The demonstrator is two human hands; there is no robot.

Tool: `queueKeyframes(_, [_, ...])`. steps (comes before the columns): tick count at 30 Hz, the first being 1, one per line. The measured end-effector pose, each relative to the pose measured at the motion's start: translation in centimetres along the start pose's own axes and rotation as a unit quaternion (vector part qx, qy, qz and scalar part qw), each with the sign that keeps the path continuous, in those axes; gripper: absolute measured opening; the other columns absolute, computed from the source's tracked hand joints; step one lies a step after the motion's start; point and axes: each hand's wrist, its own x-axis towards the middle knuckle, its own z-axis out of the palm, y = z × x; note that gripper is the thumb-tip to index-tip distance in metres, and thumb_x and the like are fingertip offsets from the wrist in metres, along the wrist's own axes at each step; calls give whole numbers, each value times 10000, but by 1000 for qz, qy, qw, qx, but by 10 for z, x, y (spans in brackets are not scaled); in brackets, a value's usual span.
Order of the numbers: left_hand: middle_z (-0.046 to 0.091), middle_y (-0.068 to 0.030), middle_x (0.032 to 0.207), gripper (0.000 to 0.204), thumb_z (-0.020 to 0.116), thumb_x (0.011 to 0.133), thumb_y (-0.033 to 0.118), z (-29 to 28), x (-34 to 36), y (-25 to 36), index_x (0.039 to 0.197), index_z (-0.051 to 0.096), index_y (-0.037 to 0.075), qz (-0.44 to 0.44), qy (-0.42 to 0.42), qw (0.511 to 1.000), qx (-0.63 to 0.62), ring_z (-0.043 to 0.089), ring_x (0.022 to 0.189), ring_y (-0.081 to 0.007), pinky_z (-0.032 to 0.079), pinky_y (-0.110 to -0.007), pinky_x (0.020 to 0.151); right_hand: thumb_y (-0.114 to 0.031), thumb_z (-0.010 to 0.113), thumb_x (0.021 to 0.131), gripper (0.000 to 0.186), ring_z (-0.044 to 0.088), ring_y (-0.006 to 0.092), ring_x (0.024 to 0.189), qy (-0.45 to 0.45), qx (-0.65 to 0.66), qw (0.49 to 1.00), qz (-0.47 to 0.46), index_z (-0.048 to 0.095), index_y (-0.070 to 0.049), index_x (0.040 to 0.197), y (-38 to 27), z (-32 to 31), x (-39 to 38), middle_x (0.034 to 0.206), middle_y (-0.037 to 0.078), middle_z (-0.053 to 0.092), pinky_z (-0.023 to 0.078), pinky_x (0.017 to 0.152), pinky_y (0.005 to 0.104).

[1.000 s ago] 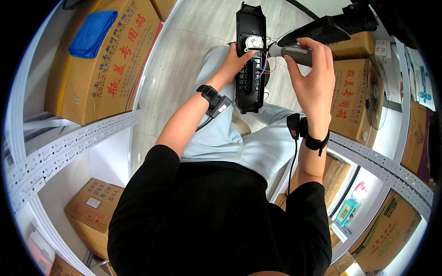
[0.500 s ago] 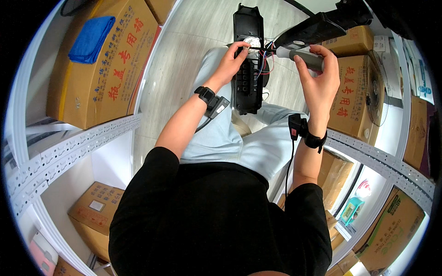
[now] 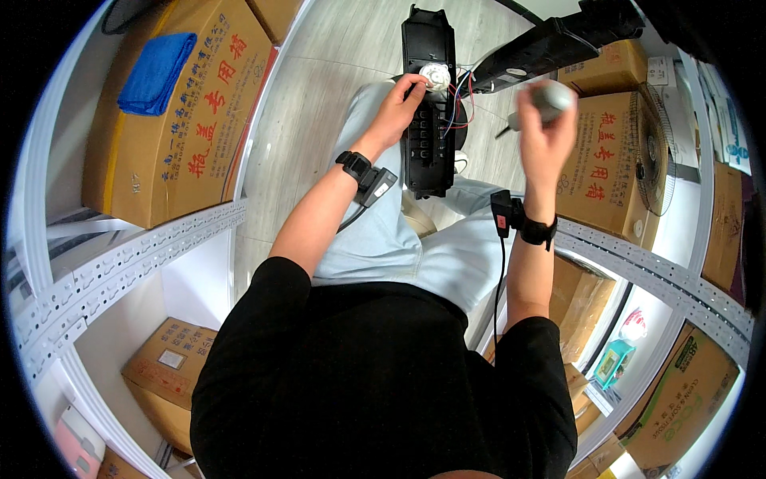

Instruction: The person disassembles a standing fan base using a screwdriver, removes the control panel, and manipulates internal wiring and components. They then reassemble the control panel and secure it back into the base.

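Note:
A long black plastic housing [image 3: 427, 172] lies lengthwise over my lap, its inner side facing up. Near its far half sits a white round part [image 3: 435, 77], with thin red, blue and white wires [image 3: 465, 100] running off to the right. My left hand [image 3: 396, 110] pinches at the left edge of this round part with thumb and forefinger. Right of the housing and apart from it, my right hand [image 3: 548, 132] is raised, closed around a grey screwdriver [image 3: 550, 100]. Its thin dark shaft points down and left; the hand is slightly blurred.
A larger black piece [image 3: 535, 57] on the far right connects to the wires. Cardboard boxes [image 3: 602, 152] and a round wire fan guard [image 3: 656, 152] stand to the right. Metal shelving [image 3: 136, 247] flanks me on both sides. A blue cloth [image 3: 157, 72] lies on the left box.
The screwdriver has come away from the white round part, swinging right and tilting down in my right hand. My left hand stays at the part.

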Motion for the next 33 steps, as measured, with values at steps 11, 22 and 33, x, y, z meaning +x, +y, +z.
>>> queueKeyframes(11, [599,7,1036,205,527,1050,226,-2,0,-3,1117,605,48,-44,-29,997,-51,511,981,-77,425,-249,891,-89,732,766,347,660,386,924,-192,-113,975,-12,652,-55,1102,59,69,-22,1015,178,674,539,796,416])
queueKeyframes(22, [596,1,998,255,449,1078,253,-4,-1,0,1080,597,46,-61,-46,997,-34,510,943,-81,434,-259,881,-187,759,748,309,679,394,832,-212,-208,955,11,663,-33,998,53,69,-4,870,214,691,549,727,439])
queueKeyframes(33, [572,-22,1196,321,456,1075,299,-7,1,6,1245,553,44,-40,-88,995,-18,498,1127,-107,393,-276,1003,-249,751,804,335,724,327,830,-66,-141,982,103,676,-33,1049,58,57,35,870,198,717,548,746,379])
